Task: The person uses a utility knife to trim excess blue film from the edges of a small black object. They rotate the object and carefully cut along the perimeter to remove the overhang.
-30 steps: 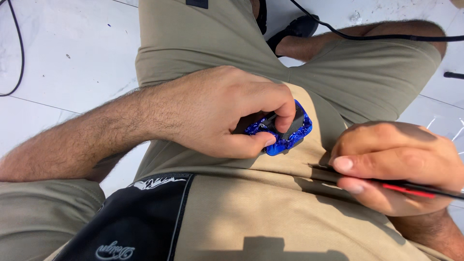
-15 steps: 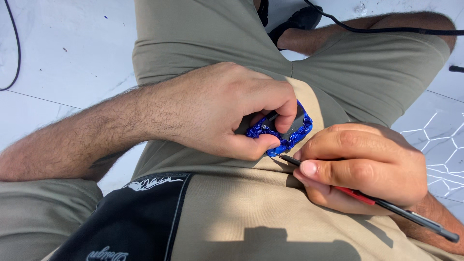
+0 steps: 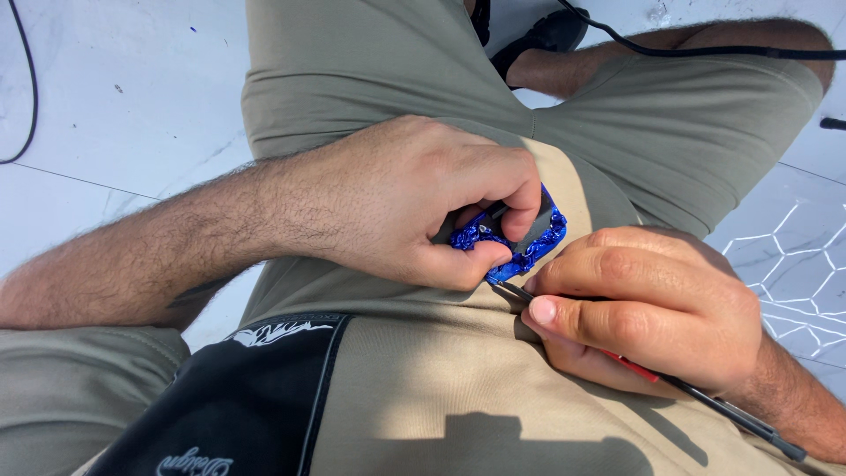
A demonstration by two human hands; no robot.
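My left hand (image 3: pixel 414 203) is closed around a small blue patterned object (image 3: pixel 515 242) with a grey part, pressing it against my lap on khaki shorts (image 3: pixel 423 88). My right hand (image 3: pixel 643 304) grips a thin black and red tool (image 3: pixel 705 401) like a pen. The tool's tip touches the lower edge of the blue object, just under my left thumb. Most of the blue object is hidden by my left fingers.
I sit on a white tiled floor (image 3: pixel 115 97). A black cable (image 3: pixel 696 51) runs across the top right over my leg, and another black cable (image 3: pixel 31 97) curves at the far left. A black sandal (image 3: pixel 538 35) shows at the top. A black cloth panel (image 3: pixel 238 397) lies at bottom left.
My right hand has moved left with the tool, bringing its tip from apart up to the blue object. The left hand has kept its hold.
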